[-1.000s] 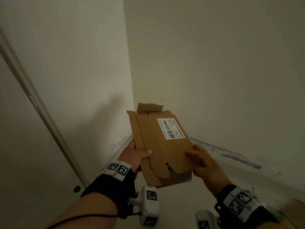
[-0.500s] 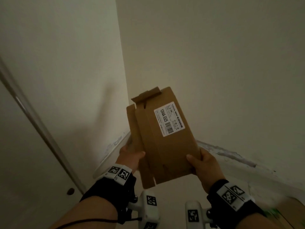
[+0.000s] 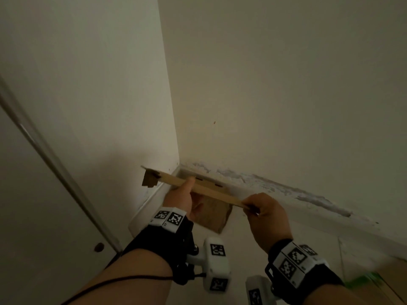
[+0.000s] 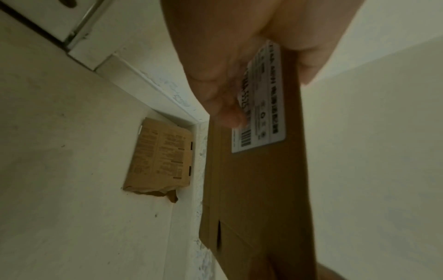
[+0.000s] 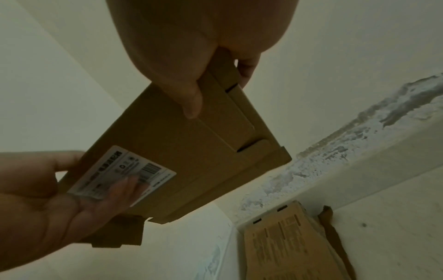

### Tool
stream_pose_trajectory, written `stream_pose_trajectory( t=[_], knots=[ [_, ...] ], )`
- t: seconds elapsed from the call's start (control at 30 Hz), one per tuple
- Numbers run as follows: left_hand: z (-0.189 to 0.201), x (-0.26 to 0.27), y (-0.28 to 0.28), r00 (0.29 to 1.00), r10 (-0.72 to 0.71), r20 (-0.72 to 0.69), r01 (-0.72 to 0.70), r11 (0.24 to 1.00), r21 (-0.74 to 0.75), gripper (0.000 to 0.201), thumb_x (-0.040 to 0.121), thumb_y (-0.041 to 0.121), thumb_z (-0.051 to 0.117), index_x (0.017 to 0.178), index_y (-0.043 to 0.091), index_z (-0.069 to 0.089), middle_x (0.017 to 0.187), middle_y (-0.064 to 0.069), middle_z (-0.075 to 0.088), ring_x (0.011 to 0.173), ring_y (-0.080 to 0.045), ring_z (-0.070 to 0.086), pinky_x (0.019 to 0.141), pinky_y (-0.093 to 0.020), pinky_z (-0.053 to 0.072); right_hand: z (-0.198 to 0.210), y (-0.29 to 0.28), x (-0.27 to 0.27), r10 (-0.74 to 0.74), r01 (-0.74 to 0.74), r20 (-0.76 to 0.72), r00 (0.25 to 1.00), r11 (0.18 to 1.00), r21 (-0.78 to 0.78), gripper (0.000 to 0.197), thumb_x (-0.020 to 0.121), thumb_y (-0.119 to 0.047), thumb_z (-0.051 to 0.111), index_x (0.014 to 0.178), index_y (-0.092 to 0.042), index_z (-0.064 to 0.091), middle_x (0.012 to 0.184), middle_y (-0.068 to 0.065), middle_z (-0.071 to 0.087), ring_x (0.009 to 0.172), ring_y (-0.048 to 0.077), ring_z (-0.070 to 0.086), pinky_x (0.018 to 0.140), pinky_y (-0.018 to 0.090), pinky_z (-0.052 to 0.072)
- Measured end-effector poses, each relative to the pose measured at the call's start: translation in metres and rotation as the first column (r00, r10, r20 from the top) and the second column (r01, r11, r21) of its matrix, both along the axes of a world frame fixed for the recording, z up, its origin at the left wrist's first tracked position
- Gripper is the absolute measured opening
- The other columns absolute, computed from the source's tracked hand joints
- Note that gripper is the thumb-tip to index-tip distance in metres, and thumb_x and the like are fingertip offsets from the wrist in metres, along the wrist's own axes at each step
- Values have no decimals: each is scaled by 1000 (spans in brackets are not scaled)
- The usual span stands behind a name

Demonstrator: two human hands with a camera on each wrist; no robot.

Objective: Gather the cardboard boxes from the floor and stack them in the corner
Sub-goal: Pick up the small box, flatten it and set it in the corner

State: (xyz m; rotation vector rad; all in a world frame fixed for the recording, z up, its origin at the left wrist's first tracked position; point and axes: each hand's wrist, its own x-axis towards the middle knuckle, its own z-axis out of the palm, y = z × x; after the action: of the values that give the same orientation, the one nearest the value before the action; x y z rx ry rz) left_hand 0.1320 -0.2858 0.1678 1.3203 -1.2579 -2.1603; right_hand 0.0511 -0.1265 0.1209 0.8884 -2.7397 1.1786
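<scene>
Both grips, the left hand (image 3: 179, 200) and right hand (image 3: 263, 213), pinch a flattened brown labelled cardboard box (image 5: 182, 151) above the printed flat brown box (image 4: 159, 161) already cornered below; placing it remains.

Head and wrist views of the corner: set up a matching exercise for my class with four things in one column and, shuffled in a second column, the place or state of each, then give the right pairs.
Column one:
1. held cardboard box
2. printed cardboard box
3. white label
4. left hand

Column two:
A. lying flat on the floor in the corner
B. stuck on the underside of the held box
C. held in the air by both hands, seen edge-on from the head view
D. thumb on top of the held box, fingers beneath on the label

Pairs: 1-C, 2-A, 3-B, 4-D
</scene>
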Motion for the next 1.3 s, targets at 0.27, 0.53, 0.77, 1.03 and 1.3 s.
stream_pose_trajectory(
  t=[0.27, 0.53, 0.77, 1.03, 1.3],
  knots=[
    [-13, 1, -18, 990, 128, -62, -122, 988, 92, 45, 87, 7, 56, 130, 10, 45, 131, -18, 54, 118, -38, 53, 76, -43, 52, -8, 3, 2, -12, 32, 517, 856, 999, -30, 66, 78, -3, 61, 136, -21, 36, 132, 2, 38, 105, 24, 53, 76, 28, 52],
    [-51, -16, -54, 993, 118, -8, -117, 989, 94, 49, 89, 10, 54, 136, 11, 40, 138, -19, 49, 123, -40, 48, 82, -45, 47, -48, -37, -26, -57, 444, 911, 408, 885, -144, 43, 91, -17, 56, 131, -6, 47, 116, 15, 60, 85, 28, 58, 64, 35, 52],
    [-127, -45, -93, 989, 72, 129, -80, 995, 61, 38, 92, 17, 51, 129, 10, 47, 93, -11, 60, 84, -27, 58, 70, -39, 48, -131, -79, -61, -30, 477, 951, 308, 870, -127, 18, 94, -9, 47, 108, -17, 56, 105, 9, 61, 92, 30, 57, 66, 34, 48],
    [-189, -74, -134, 950, -112, 291, 88, 992, 93, 26, 96, 12, 38, 117, 5, 50, 79, -8, 51, 78, -22, 54, 68, -32, 41, -225, -121, -118, -215, 503, 907, 363, 864, 4, 24, 91, -15, 55, 114, -22, 55, 104, 10, 61, 99, 37, 62, 89, 52, 53],
    [-242, -76, -149, 908, -142, 393, 112, 989, 97, 12, 95, 13, 40, 100, 14, 51, 76, -4, 52, 65, -17, 48, 62, -27, 38, -280, -154, -148, -335, 364, 832, 441, 915, 175, 45, 90, -19, 57, 134, -14, 47, 124, 14, 61, 109, 36, 60, 95, 46, 51]
  ],
)
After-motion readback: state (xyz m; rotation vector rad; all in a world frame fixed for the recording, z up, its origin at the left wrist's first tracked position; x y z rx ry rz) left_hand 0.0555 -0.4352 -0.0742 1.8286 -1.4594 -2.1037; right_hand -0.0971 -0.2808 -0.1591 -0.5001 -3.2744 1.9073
